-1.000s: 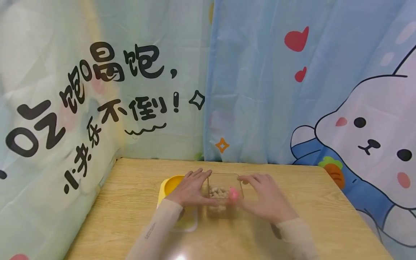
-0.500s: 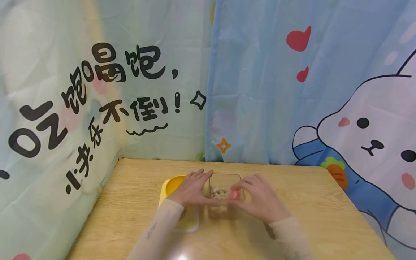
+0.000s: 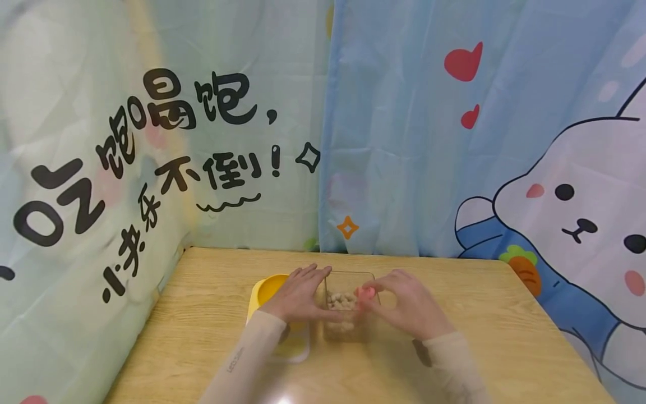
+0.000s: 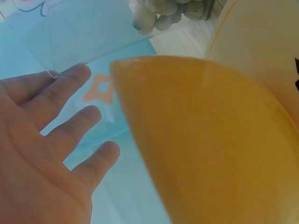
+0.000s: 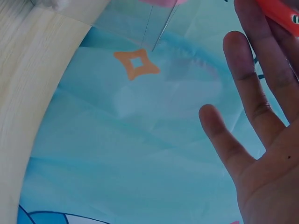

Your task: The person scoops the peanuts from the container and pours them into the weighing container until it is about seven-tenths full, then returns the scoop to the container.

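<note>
In the head view a clear box (image 3: 350, 331) stands mid-table, with small pale nut-like pieces (image 3: 340, 301) inside. My left hand (image 3: 298, 297) holds its left side, thumb at the front and forefinger at the back corner. The left wrist view shows two fingertips at a corner of the box, the other fingers straight. My right hand (image 3: 411, 306) pinches a small reddish-pink object (image 3: 365, 294) over the box's right side; its kind cannot be told. In the right wrist view this object (image 5: 282, 16) bears a small dark-and-white mark. Something pink (image 5: 163, 2) also shows through the box wall.
A yellow container with a round bowl (image 3: 270, 287) stands just left of the box, partly covered by the left hand and sleeve. Its curved yellow wall (image 4: 201, 130) is close to the left wrist camera. Printed curtains (image 3: 393, 140) hang behind the wooden table (image 3: 454, 292).
My right hand has moved in from the box's right edge, closed its fingertips on the reddish-pink object and raised it slightly. The left hand has stayed on the box.
</note>
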The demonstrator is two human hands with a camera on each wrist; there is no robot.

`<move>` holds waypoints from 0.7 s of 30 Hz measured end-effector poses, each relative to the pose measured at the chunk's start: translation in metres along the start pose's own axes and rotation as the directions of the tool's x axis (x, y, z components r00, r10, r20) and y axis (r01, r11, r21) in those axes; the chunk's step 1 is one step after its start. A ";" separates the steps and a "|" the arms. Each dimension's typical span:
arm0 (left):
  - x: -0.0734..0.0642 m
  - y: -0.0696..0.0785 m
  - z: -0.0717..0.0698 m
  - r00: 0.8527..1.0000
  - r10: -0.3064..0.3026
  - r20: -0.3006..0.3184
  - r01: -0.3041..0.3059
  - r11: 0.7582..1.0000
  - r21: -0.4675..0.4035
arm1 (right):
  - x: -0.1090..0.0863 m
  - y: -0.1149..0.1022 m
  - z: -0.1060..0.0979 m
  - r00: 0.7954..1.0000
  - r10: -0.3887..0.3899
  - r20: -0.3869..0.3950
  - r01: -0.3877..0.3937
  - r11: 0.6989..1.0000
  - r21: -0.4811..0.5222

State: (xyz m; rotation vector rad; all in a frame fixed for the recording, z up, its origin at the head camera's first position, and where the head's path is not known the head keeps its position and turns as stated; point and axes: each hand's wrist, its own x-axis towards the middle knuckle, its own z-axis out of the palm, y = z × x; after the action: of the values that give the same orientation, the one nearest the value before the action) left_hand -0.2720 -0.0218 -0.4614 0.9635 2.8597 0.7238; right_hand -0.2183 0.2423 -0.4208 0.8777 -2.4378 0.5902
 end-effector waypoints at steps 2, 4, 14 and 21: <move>-0.001 0.000 0.000 1.000 -0.004 0.004 0.004 1.000 0.000 | -0.001 0.002 -0.001 0.997 0.069 0.022 -0.070 0.997 0.031; -0.001 0.000 0.001 1.000 -0.008 0.006 0.008 1.000 -0.003 | -0.001 0.005 -0.003 0.991 0.125 0.044 -0.128 0.990 0.063; -0.002 0.005 -0.003 1.000 -0.006 0.020 0.006 1.000 0.017 | 0.011 0.021 -0.025 0.964 0.163 0.209 -0.168 0.986 0.010; -0.002 0.004 -0.004 1.000 -0.008 0.028 0.008 1.000 0.010 | 0.030 0.021 -0.038 0.947 0.067 0.315 -0.053 0.997 -0.053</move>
State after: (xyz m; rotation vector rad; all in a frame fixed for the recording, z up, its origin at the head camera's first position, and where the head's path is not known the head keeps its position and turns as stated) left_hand -0.2683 -0.0215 -0.4564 0.9547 2.8439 0.6909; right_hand -0.2414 0.2636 -0.3782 0.9445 -2.7630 0.4426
